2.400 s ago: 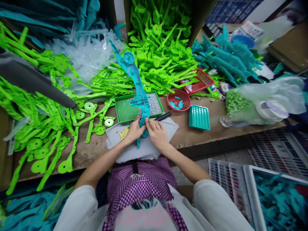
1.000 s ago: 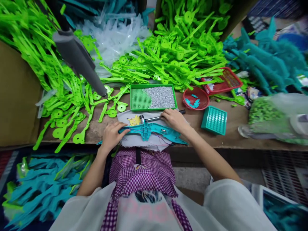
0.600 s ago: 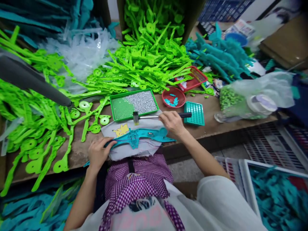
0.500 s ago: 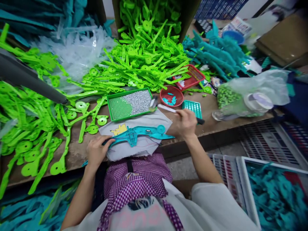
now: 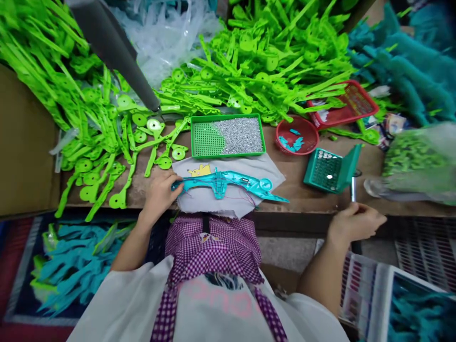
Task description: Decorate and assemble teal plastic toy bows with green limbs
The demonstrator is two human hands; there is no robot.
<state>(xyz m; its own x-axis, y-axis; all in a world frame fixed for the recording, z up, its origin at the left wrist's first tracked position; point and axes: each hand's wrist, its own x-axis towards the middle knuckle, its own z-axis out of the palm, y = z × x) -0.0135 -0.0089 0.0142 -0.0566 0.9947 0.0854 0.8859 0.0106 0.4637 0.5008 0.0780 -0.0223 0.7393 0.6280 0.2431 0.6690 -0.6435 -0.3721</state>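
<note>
A long teal plastic part (image 5: pixel 228 183) with thin red wires lies flat on a grey cloth (image 5: pixel 231 197) at the bench's front edge. My left hand (image 5: pixel 161 192) holds its left end, fingers curled on it. My right hand (image 5: pixel 356 222) is out to the right, off the bench edge, closed round the handle of a small hammer (image 5: pixel 353 189) whose metal shaft points up. Just left of the hammer, a small teal tray (image 5: pixel 329 171) sits tilted, its right side lifted.
A green tray (image 5: pixel 228 136) half full of small silver pieces sits behind the cloth. A red bowl (image 5: pixel 297 135) and red basket (image 5: pixel 347 110) stand to the right. Green plastic parts (image 5: pixel 256 71) are heaped across the back and left. A grey arm (image 5: pixel 114 50) slants in from upper left.
My right hand picked up the hammer, swung it over the teal part, then drew it away to the right past the bench edge. The small teal tray now sits tipped.
</note>
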